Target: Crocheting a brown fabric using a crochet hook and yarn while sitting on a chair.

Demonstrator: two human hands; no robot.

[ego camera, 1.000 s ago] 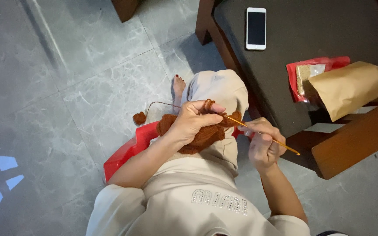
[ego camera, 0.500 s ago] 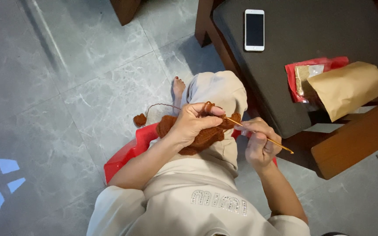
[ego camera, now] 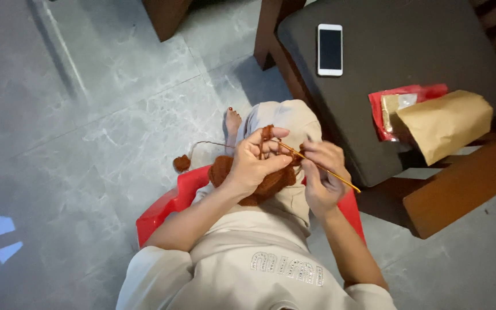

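The rust-brown crochet piece (ego camera: 259, 182) lies bunched in the person's lap, over the raised knee, a soft lumpy mass of worked yarn. The left hand (ego camera: 256, 161) has its grip closed on the upper edge of the piece, fingers curled and a strand looped over them. The right hand (ego camera: 322, 181) has its grip pinched together on a thin golden crochet hook (ego camera: 322, 167), which slants from the work down to the right; its tip is hidden in the yarn, so the exact stitch cannot be told. A strand runs left to a small yarn ball (ego camera: 181, 163) on the floor, just beside a bare foot (ego camera: 232, 120).

The person sits on a low red plastic stool (ego camera: 167, 206). To the right stands a dark, wood-framed counter (ego camera: 409, 51). On it lie a white phone (ego camera: 329, 49), face up, and a brown paper bag (ego camera: 443, 123) on its side, touching a red packet (ego camera: 400, 100) with what seems a gold pouch inside.

The floor (ego camera: 87, 103) is grey marbled tile, with a pale blue light patch at the left edge.
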